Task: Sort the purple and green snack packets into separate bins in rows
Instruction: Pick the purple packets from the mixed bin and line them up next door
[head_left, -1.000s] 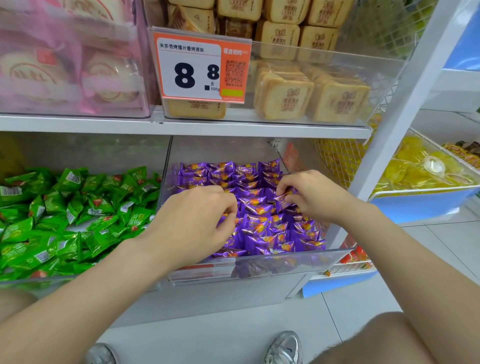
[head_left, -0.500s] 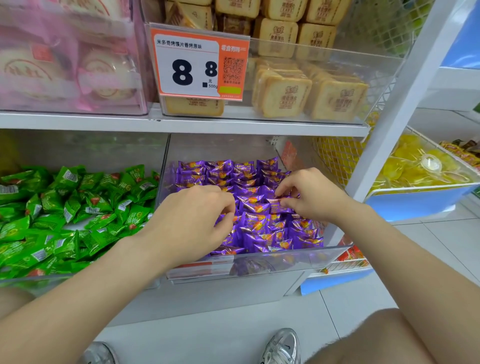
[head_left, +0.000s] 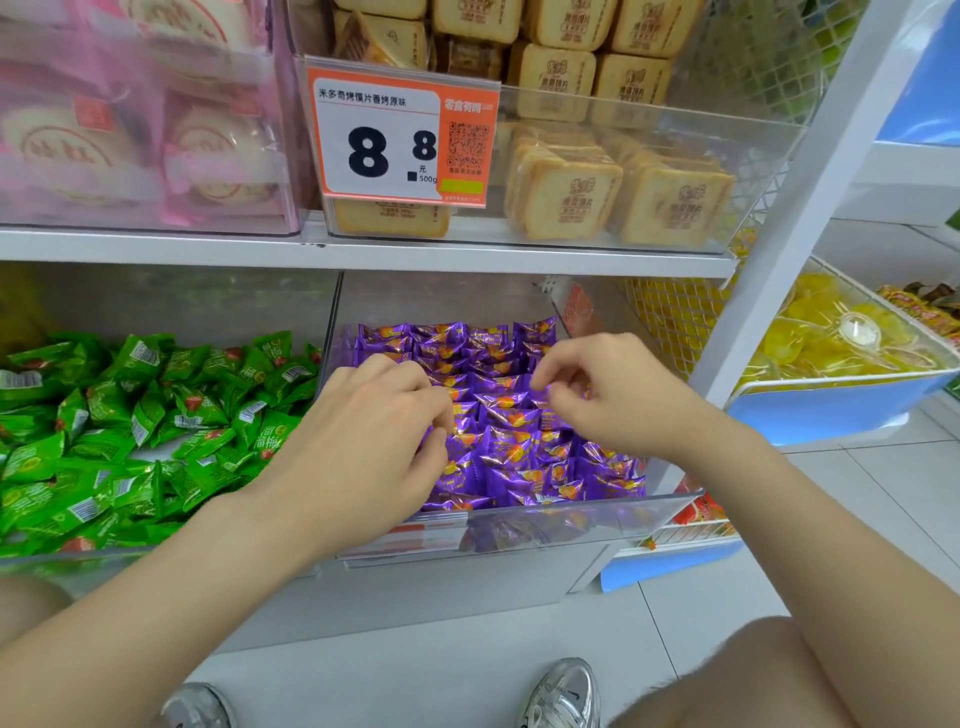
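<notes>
Purple snack packets (head_left: 511, 447) stand in rows inside a clear bin (head_left: 597, 525) on the lower shelf. Green snack packets (head_left: 135, 431) lie loose in the clear bin (head_left: 62, 564) to its left. My left hand (head_left: 363, 441) is in the purple bin's left half, fingers curled down among the packets; what they hold is hidden. My right hand (head_left: 608, 395) hovers over the right half and pinches a purple packet (head_left: 540, 396) between thumb and fingertips.
The shelf board (head_left: 363, 252) above carries bins of pink packs (head_left: 130, 135) and biscuit packs (head_left: 623, 187), with an orange price tag (head_left: 400, 140). A white upright post (head_left: 810, 197) stands right. Yellow sweets (head_left: 831, 343) fill a bin further right. My shoes (head_left: 563, 693) rest on the tiled floor.
My right hand has shifted slightly toward me and left over the purple rows, still pinching at a packet. My left hand has barely moved.
</notes>
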